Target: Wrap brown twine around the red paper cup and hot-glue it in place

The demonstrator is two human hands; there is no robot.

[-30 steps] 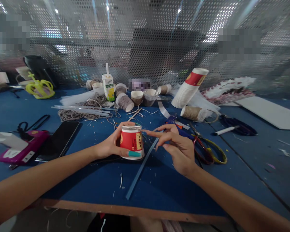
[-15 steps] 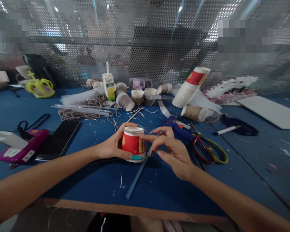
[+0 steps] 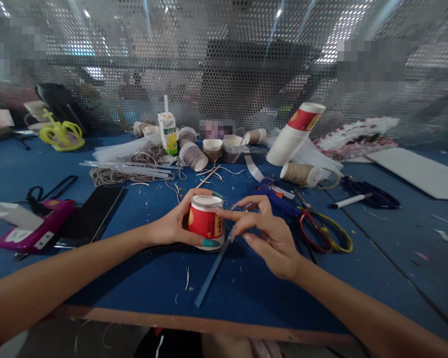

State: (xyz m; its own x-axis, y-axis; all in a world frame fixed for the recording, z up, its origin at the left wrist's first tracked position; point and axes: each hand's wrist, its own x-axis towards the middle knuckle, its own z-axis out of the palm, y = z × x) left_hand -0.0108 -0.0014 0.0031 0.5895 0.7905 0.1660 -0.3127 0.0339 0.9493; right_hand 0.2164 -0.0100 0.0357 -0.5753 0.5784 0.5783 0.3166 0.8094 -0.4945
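Observation:
A red and white paper cup (image 3: pixel 203 222) stands upright on the blue table, a greyish line along its rim. My left hand (image 3: pixel 175 222) wraps round its left side, the green-nailed thumb across the lower front and a finger behind the rim. Touching the cup's upper right side is the extended index finger of my right hand (image 3: pixel 271 236); its other fingers are bent and apart from the thumb. A long translucent stick (image 3: pixel 213 273) slants from below the right fingertips toward the table's front edge. Whether those fingertips touch the stick I cannot tell.
Scissors (image 3: pixel 315 231) and a blue glue gun (image 3: pixel 280 201) lie right of my hand. A stack of paper cups (image 3: pixel 289 141) leans behind. On the left are a phone (image 3: pixel 93 216), a purple power strip (image 3: pixel 45 226), tangled cord (image 3: pixel 123 171) and a drink carton (image 3: pixel 168 134).
My right hand's fingers have shifted very slightly at the cup's side. The left hand, the cup and the stick look unmoved.

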